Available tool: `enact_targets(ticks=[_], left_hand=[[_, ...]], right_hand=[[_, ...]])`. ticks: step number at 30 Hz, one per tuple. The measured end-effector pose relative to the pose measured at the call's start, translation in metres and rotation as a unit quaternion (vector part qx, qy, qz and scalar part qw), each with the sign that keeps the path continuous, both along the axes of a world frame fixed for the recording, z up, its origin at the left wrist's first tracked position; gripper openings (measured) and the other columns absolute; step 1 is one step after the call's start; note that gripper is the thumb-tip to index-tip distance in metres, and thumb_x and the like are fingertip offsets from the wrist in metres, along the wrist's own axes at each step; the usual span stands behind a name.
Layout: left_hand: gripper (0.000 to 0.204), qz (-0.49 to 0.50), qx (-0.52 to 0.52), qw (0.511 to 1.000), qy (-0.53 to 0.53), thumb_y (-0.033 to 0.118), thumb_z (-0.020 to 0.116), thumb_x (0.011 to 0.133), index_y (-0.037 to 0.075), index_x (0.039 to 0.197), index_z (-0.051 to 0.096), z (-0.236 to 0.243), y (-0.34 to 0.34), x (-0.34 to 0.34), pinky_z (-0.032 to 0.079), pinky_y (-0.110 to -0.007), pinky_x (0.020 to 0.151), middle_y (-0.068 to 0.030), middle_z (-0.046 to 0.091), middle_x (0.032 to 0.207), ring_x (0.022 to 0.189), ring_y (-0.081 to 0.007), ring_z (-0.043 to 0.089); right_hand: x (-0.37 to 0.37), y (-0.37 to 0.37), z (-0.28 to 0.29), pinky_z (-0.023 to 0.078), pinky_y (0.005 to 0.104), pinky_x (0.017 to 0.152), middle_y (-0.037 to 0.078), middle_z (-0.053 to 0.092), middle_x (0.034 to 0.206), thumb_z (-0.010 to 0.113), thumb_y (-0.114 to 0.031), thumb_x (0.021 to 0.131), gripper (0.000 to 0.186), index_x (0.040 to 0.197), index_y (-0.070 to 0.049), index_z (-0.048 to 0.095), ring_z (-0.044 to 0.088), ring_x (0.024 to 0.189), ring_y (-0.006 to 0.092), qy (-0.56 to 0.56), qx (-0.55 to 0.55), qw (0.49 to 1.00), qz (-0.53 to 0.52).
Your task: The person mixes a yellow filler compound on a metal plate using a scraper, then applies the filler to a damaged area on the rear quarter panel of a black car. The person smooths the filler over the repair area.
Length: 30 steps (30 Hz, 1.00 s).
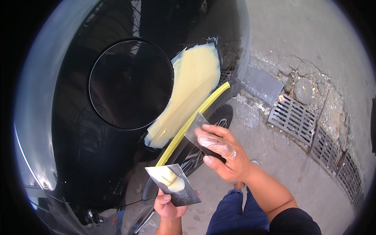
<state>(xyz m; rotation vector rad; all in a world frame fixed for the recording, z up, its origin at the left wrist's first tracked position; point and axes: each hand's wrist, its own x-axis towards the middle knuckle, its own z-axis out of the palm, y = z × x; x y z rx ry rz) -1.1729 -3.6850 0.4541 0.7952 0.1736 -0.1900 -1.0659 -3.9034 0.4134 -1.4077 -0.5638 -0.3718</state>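
My left hand [168,205] grips a flat dark plate [184,197] from below, thumb on top. A lump of pale yellow body filler [168,177] sits on the plate's far half. In my right hand [227,152] is a thin grey spreader [194,127], with clear plastic film wrapped round some of the fingers. The spreader's far edge is over the yellow tape [178,141] along the wheel arch; whether it touches cannot be told. Beyond it, a broad patch of smooth yellow filler [196,74] covers the black car panel [78,152] beside the round fuel flap [131,84].
Below the taped arch is the car's wheel [223,115]. On the ground at right, a grey slab [262,84] lies next to slotted drain grates [291,117] and broken concrete [305,90]. A door handle [94,217] shows at lower left. My legs in blue trousers [227,215] stand close to the car.
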Motion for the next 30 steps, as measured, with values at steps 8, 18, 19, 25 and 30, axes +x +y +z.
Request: enact_targets(ticks=[8, 18, 19, 25, 30], left_hand=[[0.064, 0.174, 0.106, 0.974, -0.096, 0.004, 0.052, 0.079, -0.001, 0.141, 0.035, 0.055, -0.054, 0.042, 0.045, -0.042, 0.104, -0.0172, 0.054, 0.130, 0.119, -0.0298, 0.056], [0.063, 0.223, 0.171, 0.954, -0.107, 0.006, 0.055, 0.078, -0.004, 0.139, 0.037, 0.057, -0.027, 0.014, 0.052, -0.042, 0.098, -0.0201, 0.058, 0.126, 0.112, -0.0310, 0.062], [0.063, 0.216, 0.172, 0.955, -0.108, 0.006, 0.056, 0.078, -0.004, 0.138, 0.038, 0.055, -0.023, 0.011, 0.053, -0.042, 0.097, -0.0202, 0.058, 0.125, 0.111, -0.0309, 0.062], [0.063, 0.229, 0.174, 0.954, -0.085, 0.004, 0.055, 0.079, -0.003, 0.139, 0.037, 0.049, -0.010, -0.002, 0.054, -0.040, 0.095, -0.0206, 0.060, 0.123, 0.110, -0.0309, 0.063], [0.063, 0.226, 0.174, 0.956, -0.063, 0.005, 0.056, 0.077, -0.004, 0.137, 0.039, 0.046, -0.003, -0.005, 0.053, -0.041, 0.097, -0.0200, 0.059, 0.123, 0.111, -0.0305, 0.063]], right_hand=[[-0.016, -0.019, -0.011, 0.036, 0.0425, 0.097, 0.002, 0.063, 0.131, 0.072, -0.004, 0.080, 0.048, 0.125, -0.016, 0.061, 0.052, 0.129, 0.0268, -0.043, -0.098, 0.988, 0.111], [0.116, -0.032, 0.033, 0.033, 0.0459, 0.102, 0.000, 0.054, 0.141, 0.061, -0.003, 0.087, 0.042, 0.127, -0.014, 0.061, 0.045, 0.129, 0.0284, -0.168, -0.344, 0.888, -0.254], [0.121, -0.031, 0.035, 0.032, 0.0457, 0.103, 0.000, 0.054, 0.141, 0.061, -0.003, 0.087, 0.042, 0.127, -0.014, 0.062, 0.045, 0.129, 0.0285, -0.176, -0.355, 0.882, -0.256], [0.123, -0.021, 0.038, 0.034, 0.0460, 0.101, 0.000, 0.056, 0.139, 0.062, -0.003, 0.086, 0.043, 0.127, -0.015, 0.063, 0.046, 0.128, 0.0288, -0.175, -0.355, 0.880, -0.262], [0.099, -0.008, 0.030, 0.036, 0.0451, 0.099, 0.002, 0.057, 0.138, 0.062, -0.003, 0.085, 0.041, 0.125, -0.012, 0.064, 0.048, 0.124, 0.0293, -0.144, -0.340, 0.896, -0.248]])
